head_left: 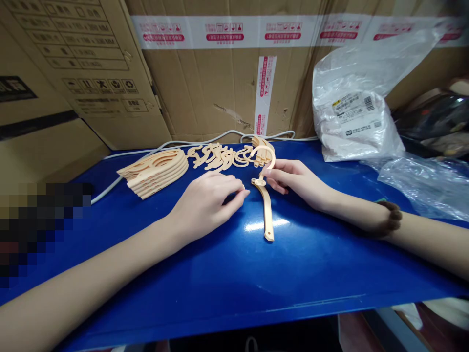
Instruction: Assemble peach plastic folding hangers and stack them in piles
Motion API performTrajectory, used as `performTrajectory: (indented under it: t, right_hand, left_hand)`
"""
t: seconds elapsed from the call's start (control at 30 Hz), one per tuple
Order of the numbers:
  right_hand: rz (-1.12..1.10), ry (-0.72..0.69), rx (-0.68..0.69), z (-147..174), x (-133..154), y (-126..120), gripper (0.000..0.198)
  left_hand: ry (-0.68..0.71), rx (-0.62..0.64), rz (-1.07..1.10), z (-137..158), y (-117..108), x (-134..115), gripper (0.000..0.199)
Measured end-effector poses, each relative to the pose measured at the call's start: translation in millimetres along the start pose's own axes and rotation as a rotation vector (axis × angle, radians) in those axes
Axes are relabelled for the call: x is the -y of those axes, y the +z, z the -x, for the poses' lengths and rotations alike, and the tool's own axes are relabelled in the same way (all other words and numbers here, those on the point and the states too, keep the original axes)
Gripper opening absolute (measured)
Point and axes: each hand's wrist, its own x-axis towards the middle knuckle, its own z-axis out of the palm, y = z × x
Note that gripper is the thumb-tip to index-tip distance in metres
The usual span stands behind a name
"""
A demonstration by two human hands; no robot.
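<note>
My right hand (pixel 298 181) pinches a thin, pale wooden hook-shaped piece (pixel 272 155) that curves up and to the left. At its lower end is a small rounded wooden part (pixel 260 182), close to the top of a slightly curved wooden strip (pixel 268 210) with a hole at its near end. Whether these parts are joined I cannot tell. My left hand (pixel 208 198) is just left of them, thumb and forefinger closed together. Anything between those fingertips is too small to make out.
Behind my hands lie a stack of flat wooden pieces (pixel 157 171), many loose curved wooden pieces (pixel 216 156) and a small wooden bundle (pixel 263 155). A white cable (pixel 176 143) runs along the blue table (pixel 220 283). Cardboard boxes (pixel 205 93) and a plastic bag (pixel 351 107) stand behind.
</note>
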Motion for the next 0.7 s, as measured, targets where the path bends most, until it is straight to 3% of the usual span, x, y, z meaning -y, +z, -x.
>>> performTrajectory:
  t: [0.1, 0.3, 0.5, 0.7]
  right_hand:
    - [0.017, -0.061, -0.005, 2.9, 3.7, 2.5, 0.027]
    - [0.202, -0.077, 0.154, 9.4, 5.0, 4.5, 0.027]
    - [0.592, -0.159, 0.092, 5.8, 1.4, -3.3, 0.028]
    - [0.636, -0.177, 0.035, -1.3, -3.5, -8.5, 0.027]
  left_hand:
    - [-0.082, -0.027, -0.06, -0.4, 1.1, 0.9, 0.025]
    - [-0.249, 0.071, -0.028, -1.0, 5.1, 3.9, 0.036]
    - [-0.249, 0.118, 0.01, -0.3, 4.5, 6.3, 0.032]
    - [-0.262, 0.173, 0.018, -1.6, 1.3, 4.8, 0.023]
